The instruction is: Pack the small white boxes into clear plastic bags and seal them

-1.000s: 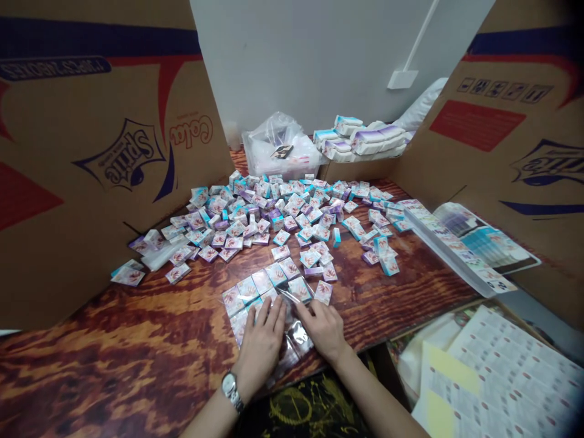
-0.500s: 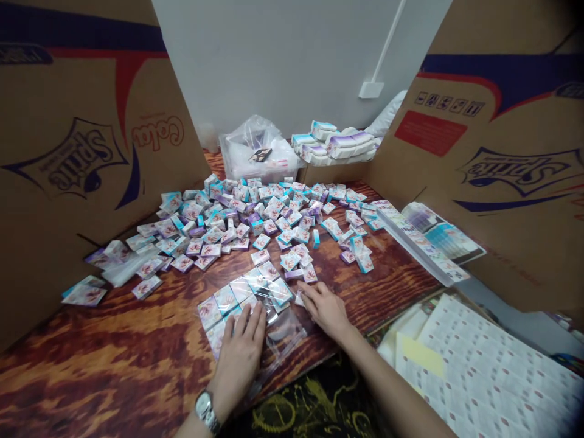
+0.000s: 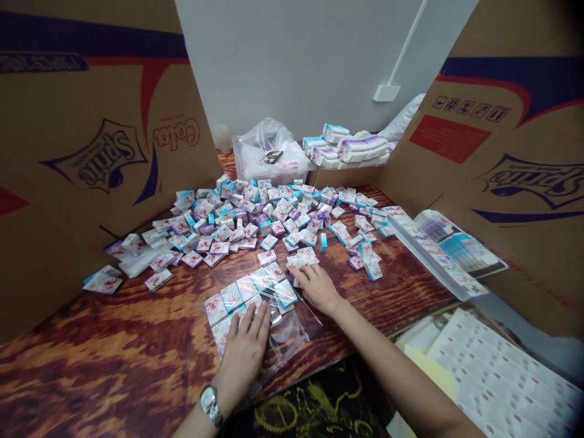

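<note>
I have the clear bag (image 3: 292, 340) lying near the bench's (image 3: 114, 328) front edge, with a flat grid of small white-and-teal packets (image 3: 246, 292) inside, their card faces shining through the thin plastic. My left hand (image 3: 244, 353) lies open on the bag, its fingers (image 3: 250, 322) spread flat over the packets. My right hand (image 3: 317, 289) sits just past the bag's top edge, its fingers (image 3: 303, 274) on loose packets (image 3: 298, 258); I can't tell if they grip. A scattered heap (image 3: 237, 222) of packets lies beyond.
</note>
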Motion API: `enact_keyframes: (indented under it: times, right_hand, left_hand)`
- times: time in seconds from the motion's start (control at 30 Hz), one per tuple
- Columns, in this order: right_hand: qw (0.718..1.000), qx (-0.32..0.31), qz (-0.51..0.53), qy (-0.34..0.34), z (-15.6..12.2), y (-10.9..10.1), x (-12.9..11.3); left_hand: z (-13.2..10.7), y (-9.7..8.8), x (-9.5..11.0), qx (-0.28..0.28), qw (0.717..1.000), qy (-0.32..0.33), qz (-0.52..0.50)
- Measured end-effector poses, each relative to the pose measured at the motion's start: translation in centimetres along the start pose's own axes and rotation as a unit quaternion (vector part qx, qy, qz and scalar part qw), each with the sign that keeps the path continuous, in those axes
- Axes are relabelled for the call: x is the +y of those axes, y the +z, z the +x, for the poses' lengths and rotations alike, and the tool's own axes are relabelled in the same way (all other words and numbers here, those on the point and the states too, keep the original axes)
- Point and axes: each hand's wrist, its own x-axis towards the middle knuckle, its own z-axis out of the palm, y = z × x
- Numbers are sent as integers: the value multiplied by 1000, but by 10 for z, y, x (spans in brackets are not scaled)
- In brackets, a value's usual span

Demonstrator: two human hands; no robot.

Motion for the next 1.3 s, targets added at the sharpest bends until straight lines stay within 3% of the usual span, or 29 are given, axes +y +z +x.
enact_keyframes:
  times: [0.13,0.23,0.33,0.43,0.57,0.77,0.97,1.3]
  right_hand:
    - [999,-39,-5,10,4,8,-3]
    - [985,-30,136,100,-13,-8,5]
    - [940,-86,279,179,-35,-24,22]
    - [937,-123,240,222,-55,-28,37]
    - [952,-29,148,265,-67,-23,34]
    - [971,-2,111,210,-64,-13,11]
    - [987,-18,101,125,-81,-12,17]
    - [990,20,114,82,-95,-10,14]
  left_hand:
    - [0,-2,1,-9,1000,5,-1]
    - [0,-2,1,-13,1000,4,-9]
    - [-1,-1,0,-13,1000,4,-17]
    - [-1,1,0,-2,1000,3,-18]
    - [-1,-3,0,16,1000,1,-27]
    - [-12,-14,0,52,996,23,-62]
    - [-22,-15,-2,65,995,29,-70]
    - [-20,-13,-2,76,994,25,-72]
